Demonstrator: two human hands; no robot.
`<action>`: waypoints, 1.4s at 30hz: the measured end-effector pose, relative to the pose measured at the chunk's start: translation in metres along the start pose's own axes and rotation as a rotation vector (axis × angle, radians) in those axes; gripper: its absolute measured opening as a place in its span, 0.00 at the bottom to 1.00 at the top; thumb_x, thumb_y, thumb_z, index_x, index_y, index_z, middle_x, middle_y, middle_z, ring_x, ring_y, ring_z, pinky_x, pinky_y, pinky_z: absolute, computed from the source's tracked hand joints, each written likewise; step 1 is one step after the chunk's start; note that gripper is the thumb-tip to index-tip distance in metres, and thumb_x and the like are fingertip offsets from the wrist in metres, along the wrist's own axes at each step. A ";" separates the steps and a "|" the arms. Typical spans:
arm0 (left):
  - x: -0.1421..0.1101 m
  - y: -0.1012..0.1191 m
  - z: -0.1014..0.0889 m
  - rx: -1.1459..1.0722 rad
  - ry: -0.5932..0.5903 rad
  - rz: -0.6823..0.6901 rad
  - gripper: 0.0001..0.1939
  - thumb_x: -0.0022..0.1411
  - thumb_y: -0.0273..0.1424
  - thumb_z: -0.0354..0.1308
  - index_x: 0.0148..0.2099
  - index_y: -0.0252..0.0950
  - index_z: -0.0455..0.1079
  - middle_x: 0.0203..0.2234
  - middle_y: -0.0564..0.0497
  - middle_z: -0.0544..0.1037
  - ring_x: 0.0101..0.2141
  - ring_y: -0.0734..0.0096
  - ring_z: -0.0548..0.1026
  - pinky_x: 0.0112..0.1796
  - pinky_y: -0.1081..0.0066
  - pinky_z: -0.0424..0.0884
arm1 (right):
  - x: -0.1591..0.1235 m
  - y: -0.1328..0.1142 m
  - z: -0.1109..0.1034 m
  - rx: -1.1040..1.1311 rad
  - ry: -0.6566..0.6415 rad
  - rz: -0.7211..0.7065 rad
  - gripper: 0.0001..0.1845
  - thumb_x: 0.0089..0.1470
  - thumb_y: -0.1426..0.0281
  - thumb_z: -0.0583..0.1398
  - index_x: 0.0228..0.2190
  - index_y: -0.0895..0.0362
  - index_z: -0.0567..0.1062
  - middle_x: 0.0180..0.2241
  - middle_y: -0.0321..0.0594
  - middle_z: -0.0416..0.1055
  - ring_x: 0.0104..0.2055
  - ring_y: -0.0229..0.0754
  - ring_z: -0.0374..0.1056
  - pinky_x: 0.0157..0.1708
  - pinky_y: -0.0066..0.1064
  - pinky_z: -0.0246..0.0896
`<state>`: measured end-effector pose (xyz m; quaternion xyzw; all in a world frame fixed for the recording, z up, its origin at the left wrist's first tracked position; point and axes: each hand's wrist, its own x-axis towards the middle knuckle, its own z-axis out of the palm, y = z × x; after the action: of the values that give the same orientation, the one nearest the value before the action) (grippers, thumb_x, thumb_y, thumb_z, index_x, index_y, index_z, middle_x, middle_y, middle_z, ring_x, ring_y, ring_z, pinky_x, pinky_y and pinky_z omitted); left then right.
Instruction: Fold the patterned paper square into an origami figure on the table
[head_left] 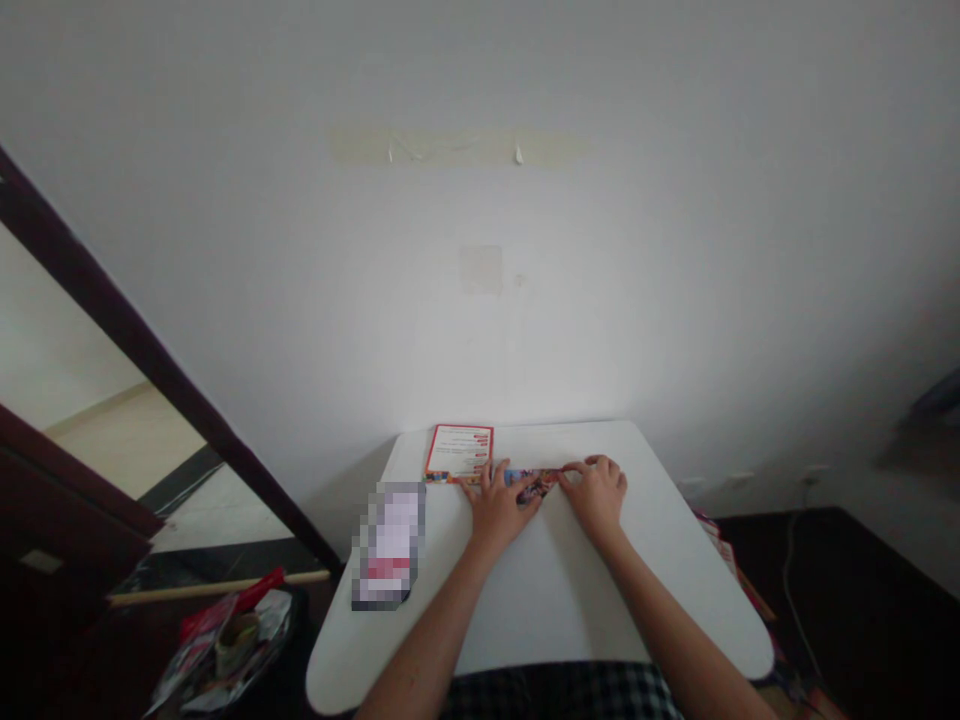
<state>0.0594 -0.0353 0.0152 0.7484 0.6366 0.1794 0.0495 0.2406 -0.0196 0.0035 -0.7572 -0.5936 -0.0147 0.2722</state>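
A colourful printed paper strip lies across the far part of the white table, between my two hands. My left hand rests on its left part with fingers spread, holding it down. My right hand curls over its right end, with the fingertips on the paper. A red-bordered printed card lies at the table's far edge, just beyond my left hand and touching the strip's left end. Left of my hands lies a pixelated, unreadable flat object.
The table's far edge meets a white wall. A dark door frame stands at the left. Below the table's left side, a plastic bag with a tape roll sits on the floor. Papers lean by the right edge.
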 end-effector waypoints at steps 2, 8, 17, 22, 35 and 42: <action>0.000 -0.001 0.002 -0.006 0.007 0.001 0.22 0.60 0.54 0.54 0.56 0.66 0.68 0.64 0.54 0.61 0.64 0.42 0.51 0.59 0.29 0.36 | -0.001 0.000 0.001 0.010 -0.003 0.003 0.16 0.54 0.53 0.61 0.38 0.46 0.82 0.48 0.47 0.66 0.55 0.56 0.55 0.56 0.49 0.45; 0.000 -0.001 0.004 0.008 0.035 0.006 0.22 0.60 0.54 0.54 0.56 0.68 0.68 0.64 0.53 0.62 0.65 0.43 0.51 0.58 0.28 0.35 | -0.008 -0.003 -0.001 0.003 -0.017 -0.014 0.18 0.54 0.52 0.61 0.40 0.47 0.80 0.50 0.47 0.65 0.57 0.57 0.55 0.58 0.55 0.41; 0.000 -0.002 0.006 0.015 0.049 0.011 0.21 0.61 0.53 0.54 0.56 0.67 0.68 0.64 0.53 0.61 0.65 0.42 0.51 0.59 0.28 0.36 | -0.014 -0.005 0.002 -0.034 -0.045 -0.027 0.23 0.52 0.51 0.62 0.46 0.48 0.77 0.53 0.49 0.63 0.59 0.58 0.52 0.59 0.57 0.41; 0.001 -0.003 0.008 0.033 0.063 0.013 0.21 0.61 0.54 0.52 0.56 0.68 0.68 0.64 0.53 0.62 0.64 0.43 0.52 0.58 0.27 0.38 | -0.015 -0.007 0.002 -0.059 -0.091 -0.025 0.26 0.53 0.49 0.60 0.49 0.49 0.75 0.56 0.50 0.61 0.61 0.58 0.50 0.59 0.60 0.39; 0.004 -0.009 0.015 0.013 0.029 0.012 0.19 0.64 0.50 0.52 0.56 0.68 0.68 0.66 0.52 0.59 0.65 0.42 0.50 0.56 0.24 0.38 | -0.023 -0.010 0.004 -0.068 -0.119 -0.059 0.34 0.51 0.46 0.58 0.54 0.53 0.70 0.58 0.55 0.60 0.62 0.61 0.50 0.59 0.65 0.36; 0.003 -0.007 0.012 0.017 0.021 0.008 0.19 0.64 0.50 0.51 0.57 0.68 0.67 0.66 0.53 0.59 0.66 0.44 0.49 0.57 0.25 0.37 | -0.024 -0.007 0.006 -0.061 -0.108 -0.094 0.38 0.49 0.44 0.58 0.55 0.54 0.68 0.58 0.55 0.59 0.63 0.61 0.49 0.60 0.67 0.34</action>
<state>0.0571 -0.0292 0.0022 0.7494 0.6357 0.1817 0.0357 0.2253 -0.0371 -0.0071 -0.7360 -0.6418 -0.0046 0.2156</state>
